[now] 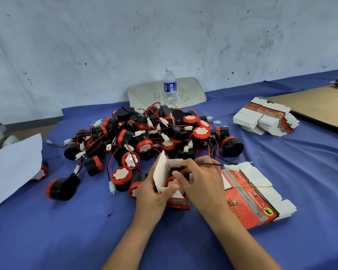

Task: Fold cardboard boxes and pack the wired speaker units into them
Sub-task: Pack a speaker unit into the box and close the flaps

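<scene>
On my feed, the left hand [156, 195] grips the small box [179, 203] from its left side, thumb curled across the open white flap. The right hand [201, 182] is curled over the box mouth, fingers and thumb pinching a speaker unit [171, 181] that sits partly inside, with only its red rim showing between the two hands. The unit's wire [209, 164] runs out to the right of the grip and ends in a white connector [230, 167] lying on a banded stack of flat boxes [250, 199] just beside my right wrist. Just beyond the grip lies the tangled pile of speaker units [144, 133] on the blue cloth [86, 221]. Further off, beyond and right of it, a second stack of flats [265, 119] rests beside a cardboard sheet [320, 106], and a water bottle [170, 88] stands past the pile.
</scene>
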`<state>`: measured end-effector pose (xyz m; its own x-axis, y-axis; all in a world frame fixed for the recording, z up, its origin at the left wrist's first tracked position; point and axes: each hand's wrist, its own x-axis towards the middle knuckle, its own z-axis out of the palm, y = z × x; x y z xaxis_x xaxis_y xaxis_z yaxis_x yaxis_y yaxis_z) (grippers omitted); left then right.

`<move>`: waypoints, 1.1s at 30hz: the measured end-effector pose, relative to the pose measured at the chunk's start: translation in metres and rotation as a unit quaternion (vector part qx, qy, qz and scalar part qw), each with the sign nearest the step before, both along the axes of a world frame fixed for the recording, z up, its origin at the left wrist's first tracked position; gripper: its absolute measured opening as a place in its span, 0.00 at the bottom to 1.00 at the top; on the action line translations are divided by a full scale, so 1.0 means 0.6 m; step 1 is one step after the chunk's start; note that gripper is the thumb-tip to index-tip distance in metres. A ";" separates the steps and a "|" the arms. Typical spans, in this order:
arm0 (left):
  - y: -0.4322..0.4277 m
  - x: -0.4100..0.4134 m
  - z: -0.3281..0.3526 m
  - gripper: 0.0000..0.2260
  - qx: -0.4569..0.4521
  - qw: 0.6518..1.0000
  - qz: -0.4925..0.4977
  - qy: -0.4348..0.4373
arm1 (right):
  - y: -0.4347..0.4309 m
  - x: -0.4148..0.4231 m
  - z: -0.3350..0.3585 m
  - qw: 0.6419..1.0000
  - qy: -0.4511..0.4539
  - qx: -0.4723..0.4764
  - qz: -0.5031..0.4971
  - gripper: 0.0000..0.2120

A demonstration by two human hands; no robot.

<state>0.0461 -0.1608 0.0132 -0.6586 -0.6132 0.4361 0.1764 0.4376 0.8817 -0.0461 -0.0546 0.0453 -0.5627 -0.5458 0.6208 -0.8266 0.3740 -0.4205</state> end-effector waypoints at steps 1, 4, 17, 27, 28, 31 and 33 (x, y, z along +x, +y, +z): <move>0.000 -0.002 -0.003 0.35 0.003 1.000 -0.009 0.000 | -0.001 -0.003 -0.003 1.000 0.009 0.009 -0.014 0.10; 0.000 -0.005 -0.008 0.35 -0.021 0.998 -0.044 -0.030 | -0.004 -0.014 -0.009 0.999 -0.016 0.016 -0.032 0.08; 0.008 -0.004 0.000 0.36 -0.061 0.996 0.071 -0.015 | -0.004 -0.014 -0.019 0.995 -0.034 -0.083 0.053 0.03; 0.022 -0.007 0.003 0.06 -0.225 0.970 0.090 -0.026 | 0.005 -0.026 -0.001 0.936 -0.084 -0.342 -0.016 0.17; 0.023 -0.006 0.004 0.09 -0.209 0.974 0.075 -0.048 | 0.005 -0.026 0.001 0.930 -0.091 -0.357 -0.009 0.16; 0.018 -0.006 0.000 0.26 -0.194 0.975 0.072 -0.076 | 0.003 -0.020 0.003 0.907 -0.107 -0.404 0.043 0.16; 0.015 -0.007 -0.003 0.28 -0.178 0.979 0.072 -0.074 | 0.001 -0.013 0.005 0.886 -0.153 -0.428 0.089 0.18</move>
